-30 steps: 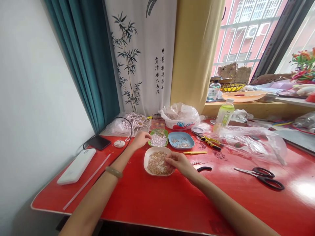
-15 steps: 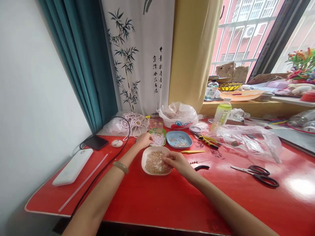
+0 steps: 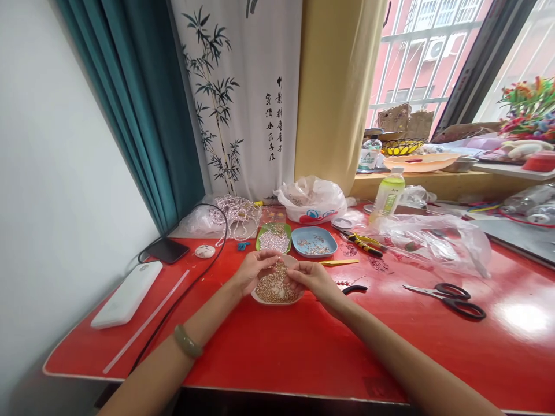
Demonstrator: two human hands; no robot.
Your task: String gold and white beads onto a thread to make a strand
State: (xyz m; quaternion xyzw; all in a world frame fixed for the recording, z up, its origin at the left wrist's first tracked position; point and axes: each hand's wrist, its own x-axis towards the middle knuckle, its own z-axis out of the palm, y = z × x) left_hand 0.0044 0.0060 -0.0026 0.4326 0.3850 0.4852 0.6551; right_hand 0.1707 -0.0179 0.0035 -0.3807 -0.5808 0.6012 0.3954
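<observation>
We hold our left hand (image 3: 255, 271) and right hand (image 3: 313, 280) nearly together over the white dish (image 3: 257, 297) of gold beads (image 3: 272, 286). Our right fingertips pinch closed, on what we cannot tell; nor can we tell whether the left's curled fingers grip anything. Behind sit green (image 3: 258, 239) and blue dishes (image 3: 299, 236).

Left forearm (image 3: 162, 375): bare over its visible length, fitted with one bangle (image 3: 188, 341). Bangle: muted grey-green, thick rounded band, smooth surface, single uniform tone. It encircles the forearm above the wrist. Right forearm (image 3: 403, 358): bare over its visible length. Left hand (image 3: 255, 273) and right hand (image 3: 314, 281): both bare. Fingernail detail is too small to tell.
</observation>
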